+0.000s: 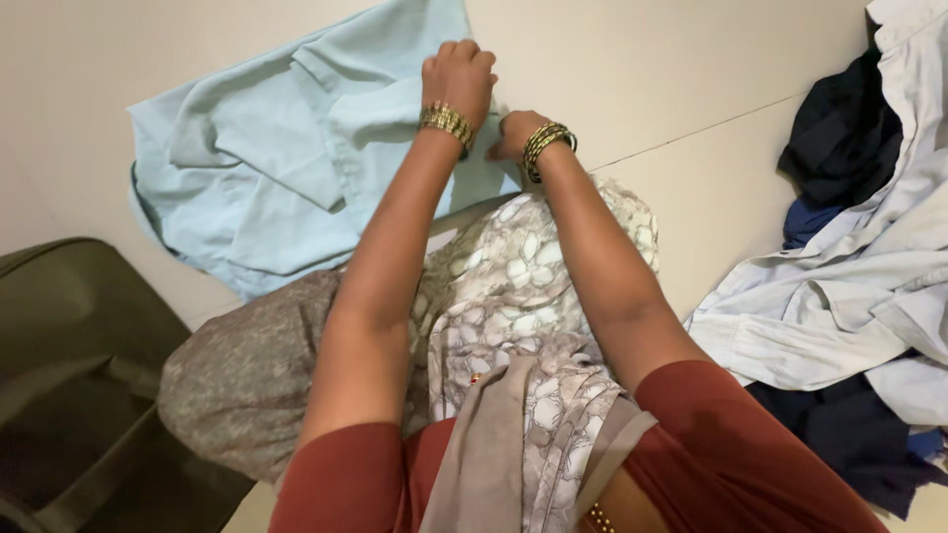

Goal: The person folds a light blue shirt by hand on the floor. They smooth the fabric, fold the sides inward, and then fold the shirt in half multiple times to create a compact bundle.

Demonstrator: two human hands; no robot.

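A pale blue shirt (pixel 267 168) lies spread and partly folded on a cream surface (pixel 681 89) ahead of me. My left hand (pixel 459 77), with gold bangles at the wrist, is closed on a fold of the shirt near its right side. My right hand (pixel 515 133), also with bangles, grips the shirt's edge just below and to the right of the left hand. My forearms reach out over my floral grey drape (pixel 513 286).
A heap of clothes (pixel 859 286) lies at the right: white shirts over dark navy garments (pixel 839 128). A dark olive bag or seat (pixel 69 365) sits at the lower left. A seam line (pixel 691 128) runs across the cream surface.
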